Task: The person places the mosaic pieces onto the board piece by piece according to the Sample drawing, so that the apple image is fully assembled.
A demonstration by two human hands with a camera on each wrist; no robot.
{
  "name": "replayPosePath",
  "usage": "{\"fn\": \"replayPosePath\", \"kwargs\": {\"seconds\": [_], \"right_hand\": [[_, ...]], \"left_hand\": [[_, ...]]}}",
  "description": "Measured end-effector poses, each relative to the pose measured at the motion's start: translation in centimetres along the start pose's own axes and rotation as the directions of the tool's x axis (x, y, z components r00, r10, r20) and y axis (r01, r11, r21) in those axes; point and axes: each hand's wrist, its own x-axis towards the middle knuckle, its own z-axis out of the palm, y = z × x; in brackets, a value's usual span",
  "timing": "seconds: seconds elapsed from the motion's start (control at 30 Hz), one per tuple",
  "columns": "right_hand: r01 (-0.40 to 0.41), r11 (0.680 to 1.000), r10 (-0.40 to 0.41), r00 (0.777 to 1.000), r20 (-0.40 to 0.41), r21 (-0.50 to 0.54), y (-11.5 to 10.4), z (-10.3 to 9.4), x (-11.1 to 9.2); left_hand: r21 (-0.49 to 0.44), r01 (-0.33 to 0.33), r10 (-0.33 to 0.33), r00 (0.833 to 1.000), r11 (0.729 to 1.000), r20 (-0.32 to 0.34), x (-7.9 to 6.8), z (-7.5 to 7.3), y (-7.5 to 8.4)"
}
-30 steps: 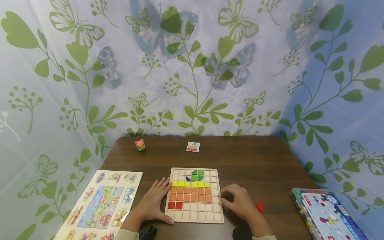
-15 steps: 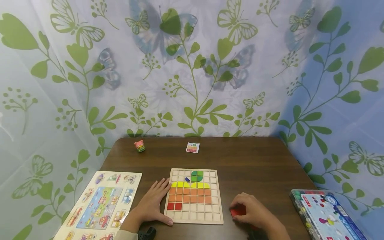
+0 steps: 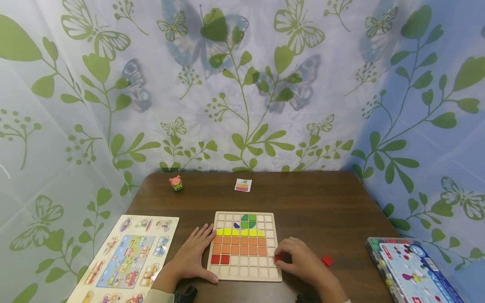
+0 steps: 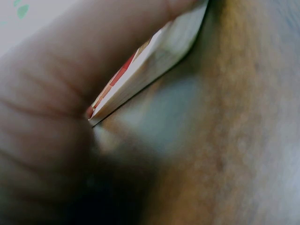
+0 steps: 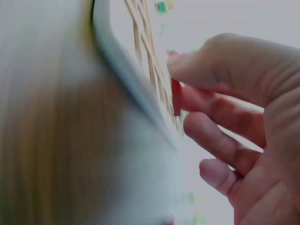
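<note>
A wooden grid board (image 3: 250, 272) lies in the middle of the table's near part. Orange tiles (image 3: 235, 245) fill two rows, with a yellow row (image 3: 227, 232) above and two red tiles (image 3: 220, 259) at the left below. Green pieces (image 3: 248, 221) and a small blue piece (image 3: 236, 225) sit near the top. My left hand (image 3: 192, 257) rests along the board's left edge, fingers and thumb spread. Between thumb and fingers, my right hand (image 3: 301, 259) pinches a red square tile (image 5: 176, 97) at the board's right edge.
Loose red tiles (image 3: 327, 260) lie right of my right hand. A vehicle picture puzzle (image 3: 126, 261) is at the left, a clear box of colourful pieces (image 3: 413, 269) at the right. Farther back stand a pink-topped figurine (image 3: 176, 183) and a small pattern card (image 3: 243, 185).
My right hand went from the board's right edge out to the red tiles, then came back left with one red tile pinched. The left hand has stayed in place.
</note>
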Motion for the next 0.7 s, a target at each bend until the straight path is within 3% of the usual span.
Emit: {"fn": "replayPosePath", "kwargs": {"seconds": [0.33,0.53,0.7], "right_hand": [[0.053,0.998,-0.054,0.998,0.019,0.014,-3.6,3.9,4.7],[0.045,0.998,-0.047,0.997,0.060,0.039,-5.1,6.1,6.4],[0.096,0.995,-0.097,0.992,0.083,0.007,-6.0,7.2,7.6]], "left_hand": [[0.014,-0.001,0.001,1.000,1.000,0.006,0.1,-0.1,0.1],[0.008,0.013,-0.013,1.000,1.000,0.018,0.0,-0.3,0.3],[0.009,0.007,-0.007,1.000,1.000,0.005,0.0,-0.3,0.3]]}}
